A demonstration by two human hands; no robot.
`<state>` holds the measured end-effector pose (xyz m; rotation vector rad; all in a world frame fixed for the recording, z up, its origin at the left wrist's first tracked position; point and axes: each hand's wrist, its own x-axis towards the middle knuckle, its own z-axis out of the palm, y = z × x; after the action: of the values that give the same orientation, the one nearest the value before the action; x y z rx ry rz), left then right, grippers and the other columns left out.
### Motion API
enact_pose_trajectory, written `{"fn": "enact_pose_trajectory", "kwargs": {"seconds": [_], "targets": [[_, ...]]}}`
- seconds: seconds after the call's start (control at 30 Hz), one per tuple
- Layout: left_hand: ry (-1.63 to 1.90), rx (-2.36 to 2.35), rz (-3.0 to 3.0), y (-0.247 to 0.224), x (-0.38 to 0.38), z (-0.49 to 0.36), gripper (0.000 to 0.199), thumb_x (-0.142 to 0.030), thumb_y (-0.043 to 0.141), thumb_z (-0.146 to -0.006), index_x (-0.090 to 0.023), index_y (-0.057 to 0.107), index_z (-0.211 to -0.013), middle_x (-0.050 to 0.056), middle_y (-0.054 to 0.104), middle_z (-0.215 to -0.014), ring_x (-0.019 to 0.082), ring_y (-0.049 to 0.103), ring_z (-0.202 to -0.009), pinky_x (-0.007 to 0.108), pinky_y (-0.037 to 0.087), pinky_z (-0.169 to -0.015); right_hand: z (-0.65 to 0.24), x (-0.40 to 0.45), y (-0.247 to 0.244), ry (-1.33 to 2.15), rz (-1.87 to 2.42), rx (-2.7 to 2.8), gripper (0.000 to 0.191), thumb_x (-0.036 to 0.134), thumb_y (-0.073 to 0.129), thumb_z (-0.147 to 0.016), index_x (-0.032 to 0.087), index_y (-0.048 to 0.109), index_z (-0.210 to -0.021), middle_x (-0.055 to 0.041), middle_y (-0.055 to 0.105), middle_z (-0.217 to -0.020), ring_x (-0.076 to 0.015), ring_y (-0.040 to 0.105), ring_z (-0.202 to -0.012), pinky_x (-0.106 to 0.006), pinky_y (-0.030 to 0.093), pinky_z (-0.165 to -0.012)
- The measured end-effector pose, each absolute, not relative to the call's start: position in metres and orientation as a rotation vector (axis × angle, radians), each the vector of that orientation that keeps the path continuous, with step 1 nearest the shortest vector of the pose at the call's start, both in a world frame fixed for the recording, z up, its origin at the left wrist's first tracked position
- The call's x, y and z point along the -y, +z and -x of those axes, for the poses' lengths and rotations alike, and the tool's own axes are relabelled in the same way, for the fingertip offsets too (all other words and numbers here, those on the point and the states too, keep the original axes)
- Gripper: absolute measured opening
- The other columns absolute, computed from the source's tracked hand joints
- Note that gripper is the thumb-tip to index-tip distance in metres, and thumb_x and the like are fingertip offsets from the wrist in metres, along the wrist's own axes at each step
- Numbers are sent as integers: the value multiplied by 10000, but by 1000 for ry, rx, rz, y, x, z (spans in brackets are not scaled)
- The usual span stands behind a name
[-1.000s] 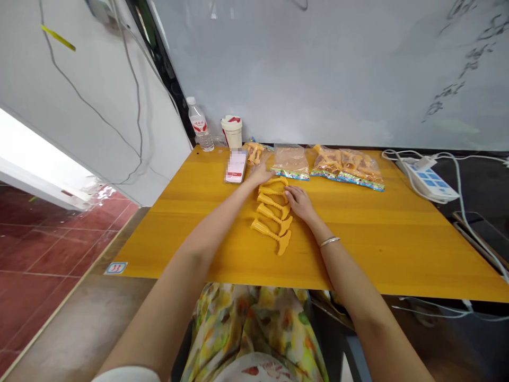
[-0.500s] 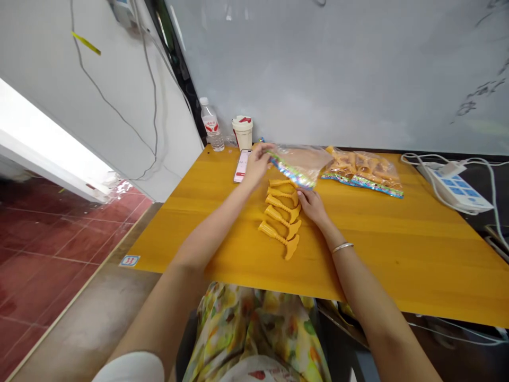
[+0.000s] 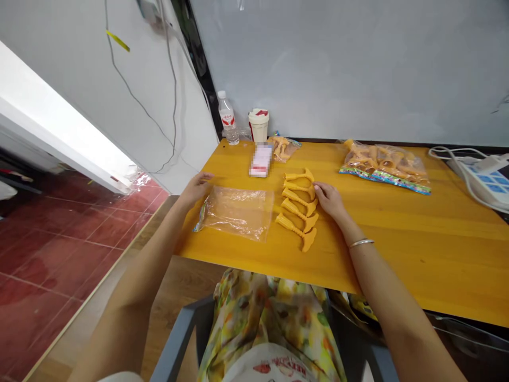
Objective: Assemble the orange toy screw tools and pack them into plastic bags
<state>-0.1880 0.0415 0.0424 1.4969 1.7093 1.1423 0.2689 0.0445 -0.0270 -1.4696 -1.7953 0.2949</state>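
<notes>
On the table lies a column of several yellow hammer-shaped plastic pieces (image 3: 299, 207), their curved heads to the right and flared handle ends to the left. My right hand (image 3: 329, 201) is beside the upper heads, fingers stretched out, with the fingertips at or touching one head. A flattened clear plastic bag (image 3: 240, 212) lies left of the row, its colourful printed strip at the left end. My left hand (image 3: 196, 189) is by the bag's upper left corner, fingers extended and apparently off the bag.
Full bags of yellow pieces (image 3: 385, 164) lie at the back right, and a smaller bag (image 3: 283, 148) at the back. Nearby are a phone (image 3: 261, 160), a lidded cup (image 3: 259, 126) and a water bottle (image 3: 228, 119). A power strip (image 3: 491, 178) with cables sits far right.
The clear bag has moved from above the pieces to flat on the table at their left. My left hand has gone left and nearer; my right hand stays by the row.
</notes>
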Motion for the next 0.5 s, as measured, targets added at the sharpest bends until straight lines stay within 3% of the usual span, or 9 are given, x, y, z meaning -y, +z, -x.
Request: {"fn": "enact_pose_trajectory", "kwargs": {"seconds": [0.13,0.23,0.3,0.33,0.5], "targets": [[1117,-1707,-2069,58,-11,164,357,-327,492,-867,-226,620,-1183,86,611,-1263,232,566,-1194,409,445,-1078,-271,-44,-28,291,1465,1780,553,594,364,-966,197,720,-1113,-136,734,-1189,-295,647,-1153,-521,444,-1067],[694,-1519,-2439,51,16,139,477,-472,445,-961,-267,551,-1378,71,483,-1517,312,382,-1440,528,249,-1224,-271,-44,-28,305,1460,1747,580,618,371,-953,185,718,-1122,-151,729,-1192,-303,654,-1136,-538,444,-1067],[429,-1617,-2498,37,27,128,569,-557,441,-961,-321,480,-1477,29,370,-1617,416,154,-1534,665,34,-1221,-270,-41,-27,338,1448,1680,595,641,392,-936,178,720,-1117,-157,731,-1183,-307,657,-1130,-540,444,-1069],[317,-1654,-2482,29,29,124,613,-590,420,-962,-336,422,-1519,17,324,-1641,449,82,-1539,704,-15,-1197,-270,-39,-26,353,1443,1646,599,647,399,-930,178,719,-1118,-157,731,-1182,-308,658,-1129,-536,450,-1065],[91,-1516,-2450,7,36,120,686,-703,300,-955,-421,225,-1576,-47,150,-1684,459,-5,-1539,737,5,-1177,-265,-18,-16,410,1426,1468,602,664,435,-904,183,702,-1149,-149,722,-1207,-290,667,-1122,-497,482,-1043]]}}
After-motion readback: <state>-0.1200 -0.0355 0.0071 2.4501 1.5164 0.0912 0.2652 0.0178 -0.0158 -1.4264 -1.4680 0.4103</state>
